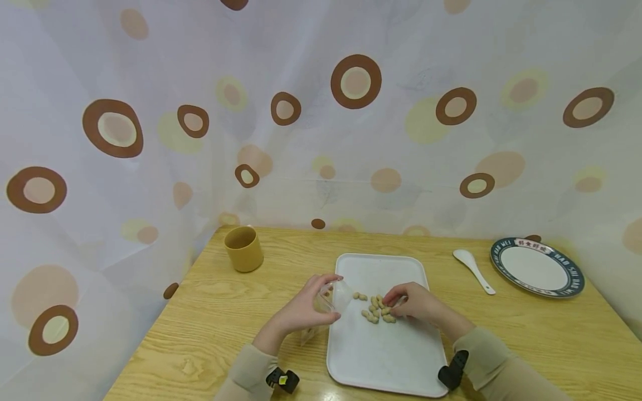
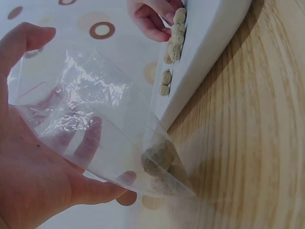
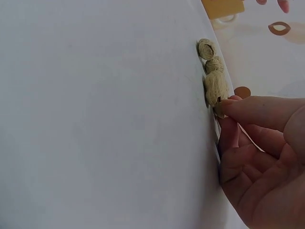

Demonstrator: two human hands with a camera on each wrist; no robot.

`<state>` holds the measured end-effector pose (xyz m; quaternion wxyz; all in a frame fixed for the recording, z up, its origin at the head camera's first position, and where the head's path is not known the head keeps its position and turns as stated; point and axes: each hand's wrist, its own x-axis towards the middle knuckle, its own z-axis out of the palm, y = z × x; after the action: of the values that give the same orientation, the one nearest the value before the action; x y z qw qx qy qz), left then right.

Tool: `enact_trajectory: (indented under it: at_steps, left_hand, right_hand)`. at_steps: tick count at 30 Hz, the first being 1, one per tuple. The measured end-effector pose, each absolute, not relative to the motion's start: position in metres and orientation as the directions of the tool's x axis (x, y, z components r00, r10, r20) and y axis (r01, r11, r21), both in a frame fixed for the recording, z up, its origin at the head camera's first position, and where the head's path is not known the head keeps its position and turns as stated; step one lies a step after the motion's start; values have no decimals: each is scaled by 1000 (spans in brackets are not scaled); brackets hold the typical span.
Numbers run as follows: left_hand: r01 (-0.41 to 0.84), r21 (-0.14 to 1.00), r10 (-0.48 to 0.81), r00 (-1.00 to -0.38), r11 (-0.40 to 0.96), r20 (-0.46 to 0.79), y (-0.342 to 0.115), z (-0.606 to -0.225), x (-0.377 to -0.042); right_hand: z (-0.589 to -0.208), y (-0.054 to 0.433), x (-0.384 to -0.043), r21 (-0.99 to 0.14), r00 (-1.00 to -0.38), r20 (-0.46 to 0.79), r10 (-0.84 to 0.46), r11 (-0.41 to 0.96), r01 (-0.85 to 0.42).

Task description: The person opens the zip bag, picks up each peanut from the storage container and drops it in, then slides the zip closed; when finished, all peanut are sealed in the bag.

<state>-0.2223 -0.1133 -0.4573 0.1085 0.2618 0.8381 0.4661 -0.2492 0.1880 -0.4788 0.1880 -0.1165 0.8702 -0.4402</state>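
Observation:
A clear plastic bag is held in my left hand at the left edge of the white tray. Its mouth is spread between the thumb and fingers, and a few peanuts sit in the bottom corner in the left wrist view. Several unshelled peanuts lie in a loose group on the middle of the tray. My right hand is at the right side of this group. In the right wrist view its thumb and fingertips pinch a peanut at the tray surface.
A yellow mug stands at the back left of the wooden table. At the back right are a white spoon and a plate with a dark patterned rim. A spotted curtain hangs behind the table.

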Motion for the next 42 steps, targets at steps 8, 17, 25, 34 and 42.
enact_trajectory:
  at_steps: [8, 17, 25, 34, 42]
  left_hand:
    - [338, 838, 539, -840, 429, 62, -114, -459, -222]
    - [335, 838, 536, -842, 430, 62, -115, -460, -223]
    - [334, 832, 524, -849, 443, 62, -114, -458, -223]
    - [341, 829, 528, -847, 442, 67, -114, -458, -224]
    - [343, 834, 525, -848, 432, 77, -115, -458, -224]
  right_hand:
    - [-482, 188, -252, -794, -907, -250, -339, 607, -8]
    - [-478, 193, -251, -799, -897, -231, -377, 599, -46]
    - [-466, 197, -252, -867, -876, -196, -441, 496, -56]
    - [-446, 190, -247, -906, -863, -145, -484, 415, -80]
    - [-431, 176, -243, -907, -885, -140, -444, 417, -65]
